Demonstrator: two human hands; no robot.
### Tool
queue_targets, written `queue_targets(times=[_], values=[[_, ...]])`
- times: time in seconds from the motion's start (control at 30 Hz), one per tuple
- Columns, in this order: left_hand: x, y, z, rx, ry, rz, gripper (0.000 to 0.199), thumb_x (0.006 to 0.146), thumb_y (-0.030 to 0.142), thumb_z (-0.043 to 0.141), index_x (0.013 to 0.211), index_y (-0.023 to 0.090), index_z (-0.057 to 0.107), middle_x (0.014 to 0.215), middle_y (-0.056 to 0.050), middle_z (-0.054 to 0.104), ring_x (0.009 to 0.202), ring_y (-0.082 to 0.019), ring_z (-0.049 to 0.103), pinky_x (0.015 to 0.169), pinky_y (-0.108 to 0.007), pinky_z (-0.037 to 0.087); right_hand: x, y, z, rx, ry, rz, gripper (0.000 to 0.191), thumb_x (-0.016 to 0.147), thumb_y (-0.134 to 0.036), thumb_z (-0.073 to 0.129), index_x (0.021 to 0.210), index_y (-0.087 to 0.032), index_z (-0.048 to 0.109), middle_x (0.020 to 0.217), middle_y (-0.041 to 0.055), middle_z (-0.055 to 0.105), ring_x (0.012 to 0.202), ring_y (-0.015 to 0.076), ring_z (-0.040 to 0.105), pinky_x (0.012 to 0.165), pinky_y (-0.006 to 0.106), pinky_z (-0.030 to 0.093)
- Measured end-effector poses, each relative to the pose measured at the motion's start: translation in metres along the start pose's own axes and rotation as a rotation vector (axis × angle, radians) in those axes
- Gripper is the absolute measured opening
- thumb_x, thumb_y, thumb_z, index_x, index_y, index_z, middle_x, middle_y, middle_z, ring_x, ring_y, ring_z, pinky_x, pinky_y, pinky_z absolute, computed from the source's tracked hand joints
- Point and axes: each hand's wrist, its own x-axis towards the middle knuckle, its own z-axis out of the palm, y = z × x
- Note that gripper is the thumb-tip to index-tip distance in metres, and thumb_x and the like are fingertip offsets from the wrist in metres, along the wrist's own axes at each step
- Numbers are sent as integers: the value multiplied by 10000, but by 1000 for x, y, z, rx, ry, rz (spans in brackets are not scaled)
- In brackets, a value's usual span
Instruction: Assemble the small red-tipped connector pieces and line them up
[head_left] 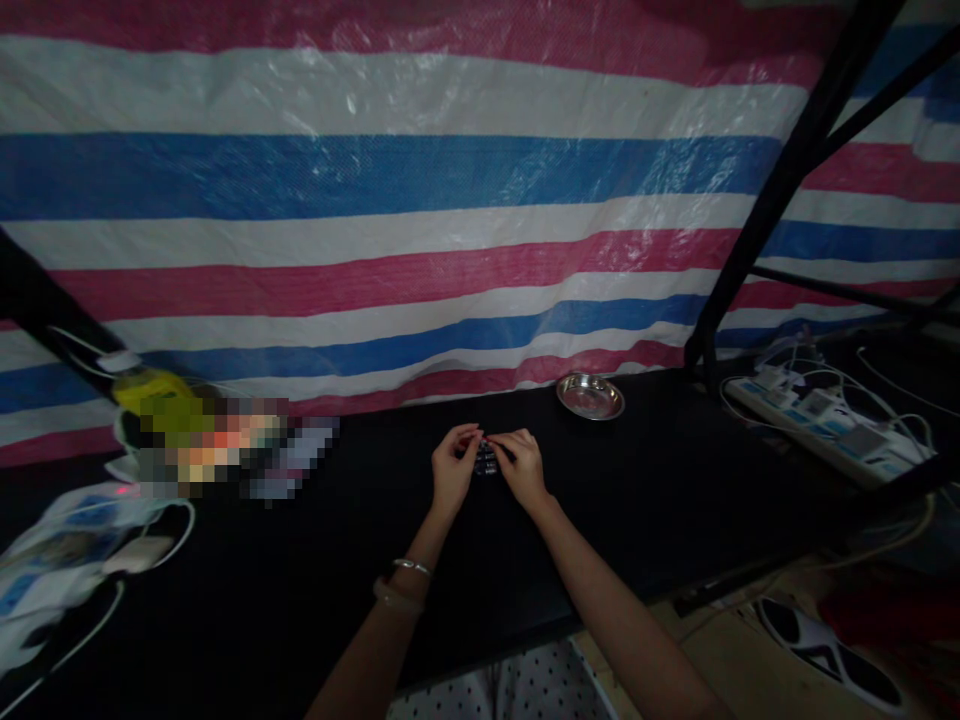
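Observation:
At the middle of the black table [360,560], a small dark object with shiny rows [486,462] lies between my two hands. My left hand [455,465] touches its left side, thumb and fingers drawn together. From the right, my right hand [520,462] reaches its upper part with the thumb and fingers pinched, and a tiny bit of red shows at the fingertips. What exactly the fingertips grip is too small and dark to make out. A round, shiny metal dish [590,397] sits behind and to the right of my hands.
Power strips with plugs and cables lie at the left [90,530] and right [825,410]. A yellow bottle [161,395] and blurred items are at the back left. Black metal posts frame the table, with a striped sheet [420,180] behind. A shoe [825,650] is on the floor.

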Motion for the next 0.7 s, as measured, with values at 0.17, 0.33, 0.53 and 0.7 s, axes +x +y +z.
queue_targets(times=[0.17,0.33,0.53,0.7], values=[[4,-4,-2,-110,114,-39,249,717,280,648,924,144,620,829,-55,675,778,-154,641,743,-284,495,1,-1,-1,16,6,9,153,856,-234,553,927,-239,688,878,20,702,797,179,559,751,326,403],[7,-7,-5,-152,205,-81,274,690,303,672,897,134,609,795,-49,668,751,-150,643,749,-298,511,1,-5,-2,9,-29,7,150,850,-234,565,929,-255,691,863,15,704,795,180,554,751,328,394],[4,-3,-2,-118,129,-72,258,711,295,656,913,138,625,821,-54,673,777,-154,647,775,-307,513,1,-4,-1,12,-9,20,148,850,-233,565,930,-249,689,880,12,705,792,182,551,744,329,397],[5,-5,-3,-114,156,-47,261,712,304,656,915,143,629,805,-48,668,753,-149,638,747,-295,513,0,-2,1,15,10,22,148,854,-239,559,924,-248,688,884,16,704,805,183,563,752,332,401]])
